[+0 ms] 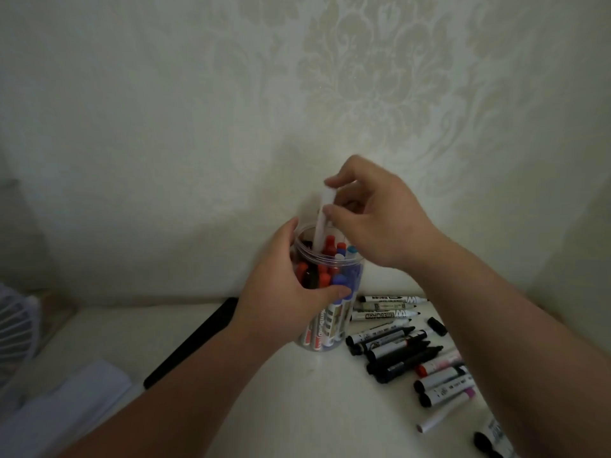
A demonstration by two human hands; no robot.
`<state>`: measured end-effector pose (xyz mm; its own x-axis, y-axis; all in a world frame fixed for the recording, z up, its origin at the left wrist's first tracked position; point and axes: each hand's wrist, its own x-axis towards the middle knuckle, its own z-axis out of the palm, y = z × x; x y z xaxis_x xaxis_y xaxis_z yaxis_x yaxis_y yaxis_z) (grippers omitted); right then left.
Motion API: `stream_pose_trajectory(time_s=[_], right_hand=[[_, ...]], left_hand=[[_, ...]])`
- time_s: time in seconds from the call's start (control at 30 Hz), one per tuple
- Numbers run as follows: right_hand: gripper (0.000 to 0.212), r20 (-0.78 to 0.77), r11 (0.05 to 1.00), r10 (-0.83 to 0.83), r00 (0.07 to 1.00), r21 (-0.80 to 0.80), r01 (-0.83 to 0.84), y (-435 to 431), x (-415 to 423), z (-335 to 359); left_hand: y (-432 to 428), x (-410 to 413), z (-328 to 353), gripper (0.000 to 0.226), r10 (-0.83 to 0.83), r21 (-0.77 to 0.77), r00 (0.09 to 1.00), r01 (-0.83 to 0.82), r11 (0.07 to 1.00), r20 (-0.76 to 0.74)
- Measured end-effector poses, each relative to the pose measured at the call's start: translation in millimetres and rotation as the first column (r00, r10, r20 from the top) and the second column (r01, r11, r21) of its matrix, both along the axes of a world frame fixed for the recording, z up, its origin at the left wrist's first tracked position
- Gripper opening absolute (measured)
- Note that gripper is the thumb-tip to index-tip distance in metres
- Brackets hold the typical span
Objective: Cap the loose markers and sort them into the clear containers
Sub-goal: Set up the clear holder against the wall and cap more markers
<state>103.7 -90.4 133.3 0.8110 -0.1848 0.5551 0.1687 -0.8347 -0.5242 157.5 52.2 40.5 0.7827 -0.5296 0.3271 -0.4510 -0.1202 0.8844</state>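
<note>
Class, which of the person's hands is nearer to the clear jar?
Left. The left hand grips the jar; the right hand is above its mouth, pinching a white marker.

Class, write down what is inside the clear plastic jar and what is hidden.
Upright markers with red, blue and black caps fill the clear plastic jar; the right hand pinches a white marker partly inside. The left hand gripping the jar covers its left side.

One clear container, two hands, about a dozen loose markers
</note>
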Motion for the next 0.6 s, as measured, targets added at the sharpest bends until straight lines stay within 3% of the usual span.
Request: stream_pose_trajectory(time_s=[0.07,0.17,0.27,0.33,0.47,0.53,0.6], right_hand=[[0.018,-0.193,0.97,-0.108,0.975,-0.234,0.061,-1,9,-10],[0.043,-0.279,0.96,-0.089,0.956,-0.278,0.008,-2,10,-22],[0.041,-0.127,0.963,-0.042,0.991,-0.268,0.007,-3,2,-25],[0.036,-0.042,0.969,-0.061,0.997,-0.241,0.049,-4,-2,-25],[0.02,0.064,0.95,-0.089,0.994,-0.294,0.104,-2,-5,-32],[0.007,0.173,0.942,-0.066,0.983,-0.313,0.118,9,-3,-33],[0.01,0.236,0.952,-0.017,0.971,-0.293,0.088,35,5,-28]], left_hand=[[0,1,1,0.114,-0.007,-0.009,1.0,0.007,1.0,-0.01],[1,3,1,0.1,-0.016,0.003,1.0,0.016,1.0,0.022],[2,6,-1,0.075,-0.017,0.02,0.998,0.016,1.0,0.061],[4,7,1,0.074,0.006,0.033,0.997,-0.008,0.999,0.082],[19,7,5,0.106,0.069,0.156,0.985,-0.094,0.983,0.159],[41,8,12,0.089,0.117,0.194,0.966,-0.164,0.967,0.232],[72,11,23,0.052,0.195,0.187,0.926,-0.265,0.946,0.323]])
